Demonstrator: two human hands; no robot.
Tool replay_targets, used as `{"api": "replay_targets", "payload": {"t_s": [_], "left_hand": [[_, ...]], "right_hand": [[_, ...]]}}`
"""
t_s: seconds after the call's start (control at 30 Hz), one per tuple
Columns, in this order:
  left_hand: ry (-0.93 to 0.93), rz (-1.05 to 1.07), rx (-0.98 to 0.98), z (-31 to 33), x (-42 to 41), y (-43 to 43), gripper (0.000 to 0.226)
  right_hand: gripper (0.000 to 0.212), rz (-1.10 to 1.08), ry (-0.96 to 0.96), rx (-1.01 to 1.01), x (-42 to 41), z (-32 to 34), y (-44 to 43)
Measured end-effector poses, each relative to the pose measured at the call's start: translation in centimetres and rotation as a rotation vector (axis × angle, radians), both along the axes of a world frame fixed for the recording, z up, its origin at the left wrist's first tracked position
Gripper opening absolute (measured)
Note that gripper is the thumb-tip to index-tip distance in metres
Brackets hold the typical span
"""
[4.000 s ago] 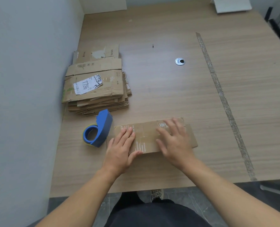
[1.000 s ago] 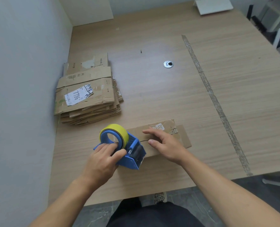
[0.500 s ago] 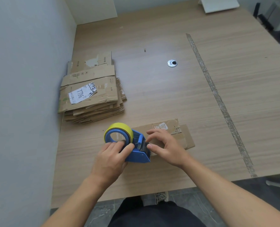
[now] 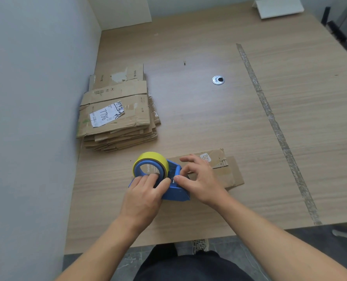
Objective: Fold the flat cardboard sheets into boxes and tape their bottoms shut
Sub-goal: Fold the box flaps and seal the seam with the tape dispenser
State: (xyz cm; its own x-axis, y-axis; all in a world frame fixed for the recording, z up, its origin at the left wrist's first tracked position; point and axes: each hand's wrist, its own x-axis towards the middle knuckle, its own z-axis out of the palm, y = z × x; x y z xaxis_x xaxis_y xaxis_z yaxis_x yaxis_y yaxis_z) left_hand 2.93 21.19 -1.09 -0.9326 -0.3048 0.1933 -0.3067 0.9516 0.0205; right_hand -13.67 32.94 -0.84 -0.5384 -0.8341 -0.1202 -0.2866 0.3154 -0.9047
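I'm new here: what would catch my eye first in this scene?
The blue tape dispenser with its yellow roll, near the front edge of the table, gripped by the left hand while the right hand fingers its front end. Under them lies one flat cardboard sheet; a stack of cardboard sheets sits by the left wall.

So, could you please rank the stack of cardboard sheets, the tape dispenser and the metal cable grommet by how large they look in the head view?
1. stack of cardboard sheets
2. tape dispenser: nearer the camera, yet clearly smaller
3. metal cable grommet: by far the smallest
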Motion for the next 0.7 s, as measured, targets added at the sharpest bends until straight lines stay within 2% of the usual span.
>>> {"api": "replay_targets", "payload": {"t_s": [0.1, 0.23, 0.47, 0.6, 0.7], "left_hand": [[-0.02, 0.008, 0.032, 0.0, -0.1, -0.1, 0.049], [-0.025, 0.011, 0.052, 0.2, -0.2, -0.2, 0.056], [-0.033, -0.05, 0.103, 1.2, -0.9, -0.6, 0.069], [-0.044, -0.068, 0.1, 2.0, -1.8, -0.4, 0.066], [-0.102, -0.068, 0.098, 2.5, -2.7, 0.4, 0.072]], "right_hand": [[0.011, 0.012, -0.137, -0.023, -0.4, -0.1, 0.3], [0.016, -0.081, -0.387, -0.057, -1.2, -0.1, 1.0], [0.02, -0.237, -0.523, -0.017, -2.4, 0.3, 0.1], [0.012, -0.39, -0.594, -0.022, -2.7, -0.3, 0.1], [0.018, -0.489, -0.697, -0.028, -3.4, -0.4, 0.2]]}}
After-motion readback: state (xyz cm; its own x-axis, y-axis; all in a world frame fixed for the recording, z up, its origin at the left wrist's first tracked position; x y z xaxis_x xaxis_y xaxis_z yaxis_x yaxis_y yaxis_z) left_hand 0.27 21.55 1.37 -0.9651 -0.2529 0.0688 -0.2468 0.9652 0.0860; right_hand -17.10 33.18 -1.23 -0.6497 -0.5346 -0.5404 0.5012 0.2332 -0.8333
